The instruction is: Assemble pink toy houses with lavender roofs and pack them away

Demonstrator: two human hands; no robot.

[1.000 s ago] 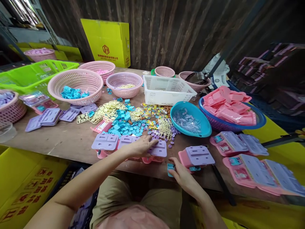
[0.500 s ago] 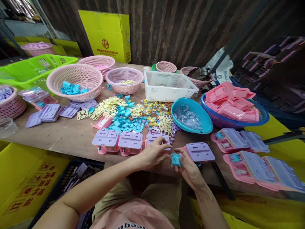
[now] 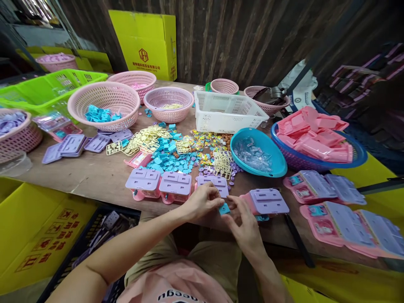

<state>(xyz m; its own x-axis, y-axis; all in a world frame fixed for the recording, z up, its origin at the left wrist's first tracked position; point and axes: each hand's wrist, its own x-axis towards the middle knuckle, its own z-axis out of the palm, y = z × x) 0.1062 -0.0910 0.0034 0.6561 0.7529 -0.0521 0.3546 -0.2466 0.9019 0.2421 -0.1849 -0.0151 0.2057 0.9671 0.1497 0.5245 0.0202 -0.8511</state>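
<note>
Just in front of the table's front edge, my two hands meet around a small blue plastic toy part [image 3: 224, 208]. My left hand [image 3: 202, 203] pinches its left side with thumb and fingertips. From the right, my right hand [image 3: 245, 219] has its thumb and fingers curled at the part's other edge; its palm side is partly hidden. Behind my left hand sits a pink toy case with a lilac lid [image 3: 212, 183]. Another lilac-lidded case [image 3: 269, 201] lies right beside my right hand, with a bit of blue below it. Two more such cases [image 3: 143, 181] stand to the left.
Loose blue parts [image 3: 173, 162], cream sprues [image 3: 148, 139] and purple pieces lie mid-table. A teal bowl [image 3: 279, 167] holds clear parts; a blue basket [image 3: 360, 158] holds pink shells. A white crate [image 3: 227, 120] and pink baskets [image 3: 105, 94] stand behind. Finished-looking cases [image 3: 331, 223] line the right.
The blue part has moved slightly left and turned between my hands. My left fingers have come onto it; earlier it was in my right hand alone. The view has shifted slightly.
</note>
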